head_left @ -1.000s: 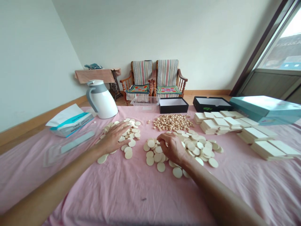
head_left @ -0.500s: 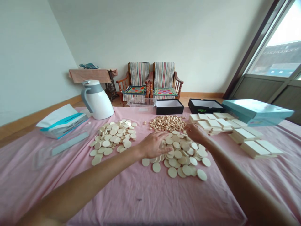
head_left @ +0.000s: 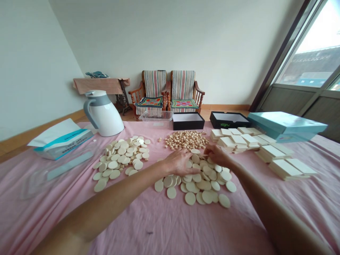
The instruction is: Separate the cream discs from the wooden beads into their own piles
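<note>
Pale round wooden discs (head_left: 204, 184) lie in a loose heap in front of me. My left hand (head_left: 180, 162) rests over the heap's left part, palm down, fingers spread and thumb stretched to the right. At the heap's back edge, my right hand (head_left: 219, 156) has its fingers curled downward among the discs; whatever is at its fingertips is hidden. Just beyond both hands is a pile of small wooden beads or knobs (head_left: 186, 139). A second heap of round discs (head_left: 120, 156) sits to the left.
Stacks of pale square tiles (head_left: 284, 166) stand at the right, by a light-blue box (head_left: 287, 124). Two black box trays (head_left: 188, 124) and a clear plastic container (head_left: 156, 117) line the back. A white jug (head_left: 108, 118) and a tissue pack (head_left: 63, 140) occupy the left of the pink cloth (head_left: 148, 226).
My right hand has come nearer and slightly left, from beside the bead pile to the disc heap's back edge. My left hand stays over the discs. The view has shifted slightly.
</note>
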`<state>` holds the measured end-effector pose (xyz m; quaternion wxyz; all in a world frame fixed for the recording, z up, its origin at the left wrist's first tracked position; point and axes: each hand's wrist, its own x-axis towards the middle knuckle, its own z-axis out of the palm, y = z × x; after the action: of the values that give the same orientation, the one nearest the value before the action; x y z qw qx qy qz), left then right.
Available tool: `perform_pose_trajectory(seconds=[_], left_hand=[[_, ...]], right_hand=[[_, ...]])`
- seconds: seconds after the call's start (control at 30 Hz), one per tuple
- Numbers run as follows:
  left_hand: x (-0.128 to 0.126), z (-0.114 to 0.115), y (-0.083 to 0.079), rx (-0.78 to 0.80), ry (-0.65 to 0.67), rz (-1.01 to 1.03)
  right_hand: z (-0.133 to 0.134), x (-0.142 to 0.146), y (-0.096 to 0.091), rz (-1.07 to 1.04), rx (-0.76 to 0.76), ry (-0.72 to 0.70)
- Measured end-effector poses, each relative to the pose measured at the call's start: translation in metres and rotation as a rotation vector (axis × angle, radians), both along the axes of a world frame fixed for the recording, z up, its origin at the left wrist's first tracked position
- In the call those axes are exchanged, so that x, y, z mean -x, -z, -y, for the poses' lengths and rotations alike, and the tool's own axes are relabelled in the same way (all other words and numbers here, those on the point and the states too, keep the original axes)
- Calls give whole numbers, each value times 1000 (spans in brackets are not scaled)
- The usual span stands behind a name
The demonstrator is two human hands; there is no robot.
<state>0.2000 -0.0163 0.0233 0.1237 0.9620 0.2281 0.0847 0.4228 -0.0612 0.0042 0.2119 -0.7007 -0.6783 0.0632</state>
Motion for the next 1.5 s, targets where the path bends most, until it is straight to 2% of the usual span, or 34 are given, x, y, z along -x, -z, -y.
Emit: perform_pose_trajectory(seconds=[0.1,0.3,0.47,0.63,0.77,0.9,1.07,1.23,1.4,1.5], left_hand=[[6,-2,2,48,19,50],[11,-5,10,36,-65,51],[10,1,16,31,-22,78],[9,11,14,53,-2,80],[12,21,7,107,52,86],[30,30,-3,174,68,74],[70,32,-10,180,-39,-63],[99,33,-6,161,-111,-142],[111,41,1,199,-95,-106],[116,41,7,211,-131,-66]], right_hand=[[-5,7,-5,-17,-36,-9],[-20,33,0,-34,-128,-21],[-20,45,5,-44,-134,-47],[-15,42,2,6,-106,-90],[-7,33,-7,-24,5,-166],[-5,26,-10,-55,43,-166],[-12,26,0,-103,-22,-82],[-9,32,2,-62,-22,-132],[-4,32,-5,-53,69,-156],[-6,38,-9,-85,44,-152]])
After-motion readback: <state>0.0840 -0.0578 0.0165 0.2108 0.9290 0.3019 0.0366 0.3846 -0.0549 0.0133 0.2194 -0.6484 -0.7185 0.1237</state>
